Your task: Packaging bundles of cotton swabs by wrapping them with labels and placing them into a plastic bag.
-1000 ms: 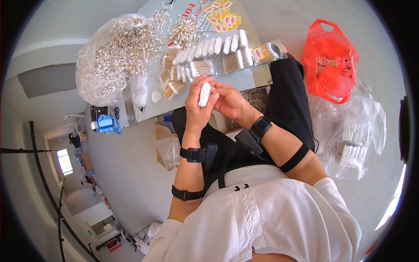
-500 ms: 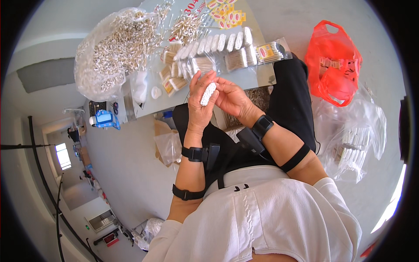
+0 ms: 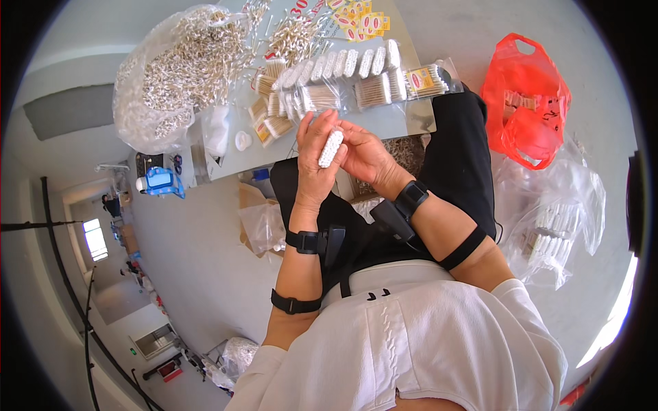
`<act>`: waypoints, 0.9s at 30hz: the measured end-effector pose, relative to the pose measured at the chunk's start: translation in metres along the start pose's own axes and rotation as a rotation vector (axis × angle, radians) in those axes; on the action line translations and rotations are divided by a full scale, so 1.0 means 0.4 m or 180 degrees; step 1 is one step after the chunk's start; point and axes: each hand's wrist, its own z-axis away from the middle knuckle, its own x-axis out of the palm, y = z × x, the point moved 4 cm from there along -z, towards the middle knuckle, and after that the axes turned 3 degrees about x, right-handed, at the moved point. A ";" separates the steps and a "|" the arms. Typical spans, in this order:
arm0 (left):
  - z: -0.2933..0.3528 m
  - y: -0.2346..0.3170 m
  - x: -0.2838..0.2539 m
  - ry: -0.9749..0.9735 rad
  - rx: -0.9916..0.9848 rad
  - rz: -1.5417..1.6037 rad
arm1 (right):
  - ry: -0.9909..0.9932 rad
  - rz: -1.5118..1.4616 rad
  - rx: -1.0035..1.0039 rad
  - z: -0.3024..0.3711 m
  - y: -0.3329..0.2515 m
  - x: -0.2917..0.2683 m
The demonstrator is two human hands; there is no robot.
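Now the swab bundle (image 3: 331, 149) leans further rightward than a second ago, at the near edge of the table (image 3: 240, 162), pinched between thumb and fingers of the left hand (image 3: 313, 164); beside it, the right hand's (image 3: 365, 157) grip is partly hidden, unclear.

I count one left hand (image 3: 314, 172), one right hand (image 3: 367, 157), one held bundle (image 3: 331, 148), four black bands (image 3: 462, 248) and two black boxes (image 3: 392, 219). On one table (image 3: 401, 121) I make out roughly ten bundles (image 3: 351, 63) in a row, over ten cards (image 3: 369, 24), one big bag (image 3: 131, 130) and loose swabs (image 3: 295, 40) too heaped to number. Off right: one red bag (image 3: 538, 132), one clear bag (image 3: 515, 185).
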 end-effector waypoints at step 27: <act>0.012 0.012 0.015 0.0136 0.0242 -0.0957 | -0.0036 -0.0194 0.0224 0.003 0.001 0.004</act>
